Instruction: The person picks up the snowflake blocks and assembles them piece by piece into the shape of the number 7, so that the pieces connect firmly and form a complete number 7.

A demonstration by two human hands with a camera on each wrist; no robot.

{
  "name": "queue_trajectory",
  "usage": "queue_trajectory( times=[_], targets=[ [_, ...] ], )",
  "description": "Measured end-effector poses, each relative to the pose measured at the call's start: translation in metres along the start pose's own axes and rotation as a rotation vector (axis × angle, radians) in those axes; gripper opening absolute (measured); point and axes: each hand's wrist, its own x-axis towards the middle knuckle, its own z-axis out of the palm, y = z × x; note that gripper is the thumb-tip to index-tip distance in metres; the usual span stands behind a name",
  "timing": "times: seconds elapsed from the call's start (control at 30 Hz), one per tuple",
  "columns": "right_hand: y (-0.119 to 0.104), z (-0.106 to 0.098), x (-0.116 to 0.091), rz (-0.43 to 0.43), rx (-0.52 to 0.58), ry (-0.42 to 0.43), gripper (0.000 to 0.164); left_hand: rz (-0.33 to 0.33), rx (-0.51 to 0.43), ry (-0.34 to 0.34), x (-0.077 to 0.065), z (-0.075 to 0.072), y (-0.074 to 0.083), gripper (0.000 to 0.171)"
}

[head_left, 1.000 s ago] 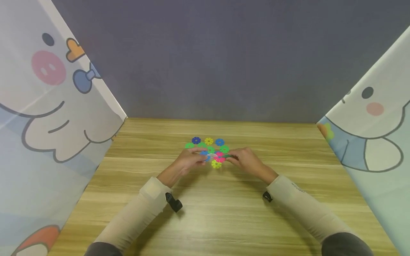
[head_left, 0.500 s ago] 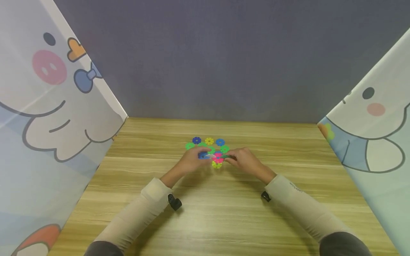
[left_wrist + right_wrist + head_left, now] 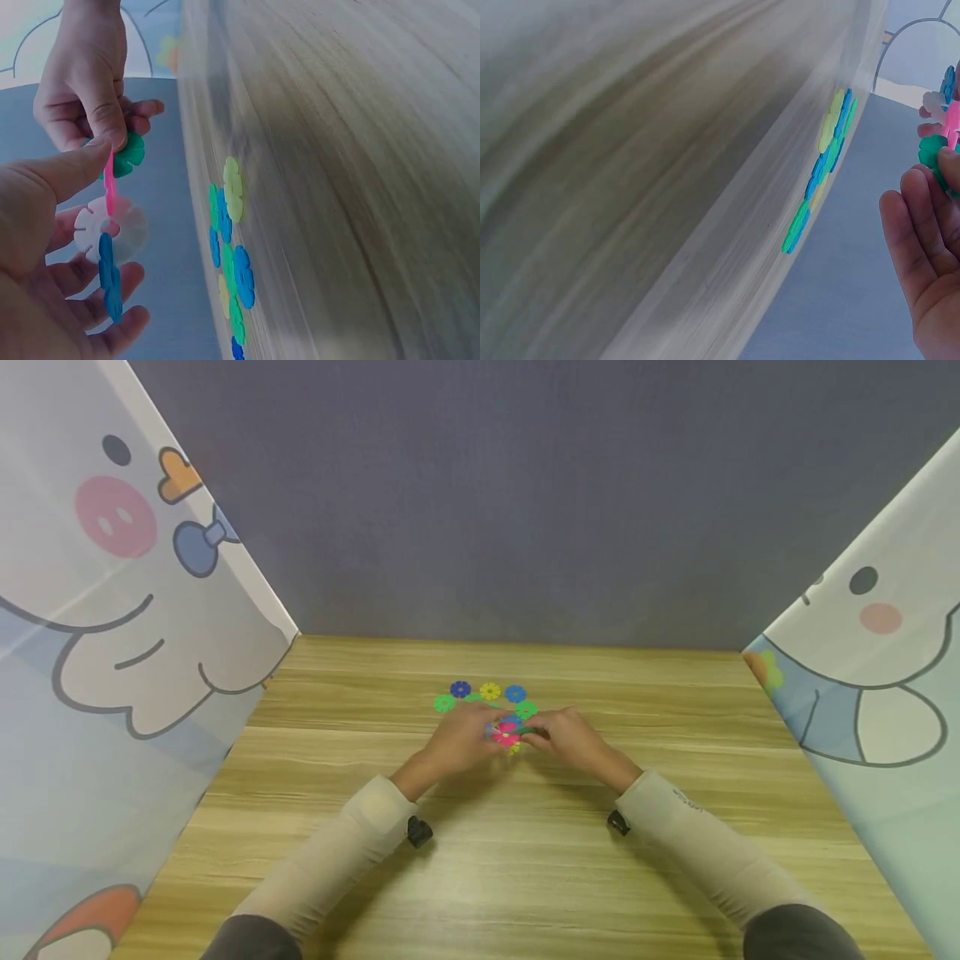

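Note:
Slotted plastic snowflake discs are joined in a short chain between my hands, raised off the table. In the left wrist view it runs from a green disc (image 3: 130,156) through a pink disc (image 3: 109,186) and a whitish disc (image 3: 132,234) to a blue disc (image 3: 110,281). My left hand (image 3: 459,737) holds the pink disc with its thumb on the edge, its other fingers behind the whitish and blue ones. My right hand (image 3: 573,737) pinches the green disc between thumb and fingers. From the head view, the left hand covers most of the blue end.
Loose discs lie flat on the wooden table (image 3: 495,877) just beyond the hands, among them a dark blue disc (image 3: 461,690), a yellow disc (image 3: 490,692) and a light green disc (image 3: 445,703). A grey panel (image 3: 510,510) stands behind, with printed cartoon panels at both sides.
My left hand has shifted right and turned over the chain, closer to the right hand. The pink disc has moved slightly left and down. My right hand stays nearly in place, holding the green disc.

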Motion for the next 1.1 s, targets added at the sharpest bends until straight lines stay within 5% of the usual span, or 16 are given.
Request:
queue_trajectory(
  times=[0.37,1.1],
  targets=[
    [-0.001,0.004,0.002,-0.008,-0.003,0.005,0.012,0.006,0.113,-0.023,0.000,-0.001,0.010,0.051],
    [0.015,-0.009,0.011,0.177,-0.023,-0.165,0.019,-0.011,0.062,0.022,-0.010,-0.012,0.001,0.039]
  ],
)
